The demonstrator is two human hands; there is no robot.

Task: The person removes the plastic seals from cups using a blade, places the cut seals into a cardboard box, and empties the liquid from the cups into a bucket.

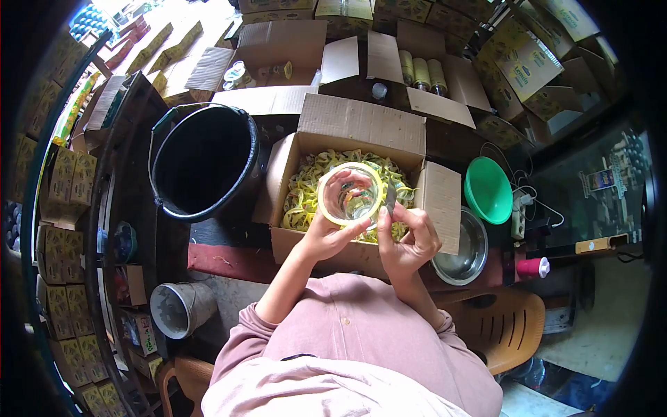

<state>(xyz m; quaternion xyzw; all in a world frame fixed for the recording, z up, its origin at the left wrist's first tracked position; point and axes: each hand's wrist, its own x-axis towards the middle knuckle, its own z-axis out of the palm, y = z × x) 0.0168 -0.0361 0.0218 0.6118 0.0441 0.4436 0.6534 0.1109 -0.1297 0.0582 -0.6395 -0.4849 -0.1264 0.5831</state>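
My left hand point(326, 235) is closed round a clear plastic jar point(340, 201) with a yellow rim, its open mouth facing up toward me. The fingers show through the jar's wall. Right beside the rim, my right hand point(410, 243) pinches a small dark flat piece point(390, 197) that looks like a blade; its exact kind is unclear. Both hands are over the near side of an open cardboard box point(361, 121). Many small yellow-and-green wrapped packets point(306, 177) fill that box, partly hidden by the jar and hands.
A black bucket point(160, 174) stands left of the box. A green bowl point(488, 191) and a clear basin point(467, 257) lie to the right. Behind is another open box with upright yellow containers point(421, 73). A grey bucket point(174, 313) sits lower left, and an orange chair point(507, 326) lower right.
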